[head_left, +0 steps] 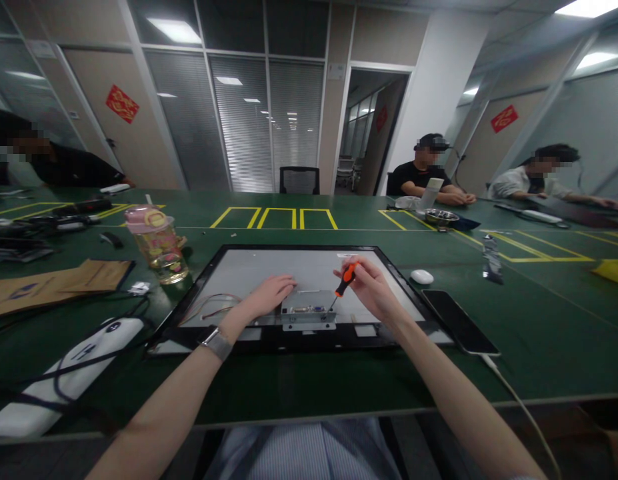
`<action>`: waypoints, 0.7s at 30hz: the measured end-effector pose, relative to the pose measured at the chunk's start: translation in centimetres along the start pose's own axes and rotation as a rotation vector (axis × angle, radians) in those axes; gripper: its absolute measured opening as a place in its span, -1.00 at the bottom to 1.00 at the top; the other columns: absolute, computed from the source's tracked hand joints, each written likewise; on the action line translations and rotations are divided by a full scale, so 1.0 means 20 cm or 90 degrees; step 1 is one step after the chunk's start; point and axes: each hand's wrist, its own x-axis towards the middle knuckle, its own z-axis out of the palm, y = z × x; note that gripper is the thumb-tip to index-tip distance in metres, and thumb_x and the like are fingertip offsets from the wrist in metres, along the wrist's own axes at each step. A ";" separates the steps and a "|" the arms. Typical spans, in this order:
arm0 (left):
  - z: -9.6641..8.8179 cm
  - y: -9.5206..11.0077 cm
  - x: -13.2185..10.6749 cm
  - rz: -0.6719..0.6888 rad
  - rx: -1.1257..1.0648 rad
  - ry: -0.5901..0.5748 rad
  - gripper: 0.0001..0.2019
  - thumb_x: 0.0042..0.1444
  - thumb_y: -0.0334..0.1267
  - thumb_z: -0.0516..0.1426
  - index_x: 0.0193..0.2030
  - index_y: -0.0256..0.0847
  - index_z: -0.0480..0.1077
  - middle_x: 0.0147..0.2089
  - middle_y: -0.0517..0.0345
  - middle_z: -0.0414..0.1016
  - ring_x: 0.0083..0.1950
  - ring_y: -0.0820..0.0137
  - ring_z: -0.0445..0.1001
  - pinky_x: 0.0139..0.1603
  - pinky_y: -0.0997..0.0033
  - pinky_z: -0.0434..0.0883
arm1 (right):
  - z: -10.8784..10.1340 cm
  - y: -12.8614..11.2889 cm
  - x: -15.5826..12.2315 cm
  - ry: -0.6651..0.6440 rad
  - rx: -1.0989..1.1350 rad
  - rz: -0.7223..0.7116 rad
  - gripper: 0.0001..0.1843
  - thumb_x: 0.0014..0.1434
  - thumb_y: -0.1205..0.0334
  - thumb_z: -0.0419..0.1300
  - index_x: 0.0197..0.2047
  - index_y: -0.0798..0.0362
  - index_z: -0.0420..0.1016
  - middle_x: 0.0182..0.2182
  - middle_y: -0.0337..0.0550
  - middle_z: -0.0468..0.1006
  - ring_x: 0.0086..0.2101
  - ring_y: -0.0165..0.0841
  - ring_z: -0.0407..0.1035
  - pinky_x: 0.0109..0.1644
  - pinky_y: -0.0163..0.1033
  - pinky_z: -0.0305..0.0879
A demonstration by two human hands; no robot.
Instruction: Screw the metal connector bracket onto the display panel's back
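Observation:
My right hand [371,287] is closed round the orange and black handle of a screwdriver [346,279]. The screwdriver slants down to the left, its tip at the right end of a metal bracket [309,317] with several ports along it. Whether the tip sits in a screw is too small to tell. The bracket lies on the grey back of a flat display panel [259,263] with a black frame. My left hand [269,293] rests at the bracket's left side, fingers stretched out and holding nothing visible. Thin wires [213,303] lie on the panel left of the bracket.
A phone [459,321] on a cable and a white mouse-like case [421,276] lie right of the panel. At left are a drink bottle [159,247], a brown paper bag [63,285] and a white power strip [73,373]. Several people sit around the green table [549,320].

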 end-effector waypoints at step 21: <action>0.02 -0.02 0.01 0.013 -0.001 0.011 -0.59 0.28 -0.08 -0.20 0.09 -0.15 0.30 0.21 0.10 0.24 0.23 0.34 0.16 0.24 0.25 0.03 | 0.00 0.00 0.00 0.016 0.008 0.028 -0.83 0.08 0.12 0.20 -0.23 -0.05 0.49 -0.32 -0.22 0.52 -0.24 -0.32 0.41 0.10 0.00 0.18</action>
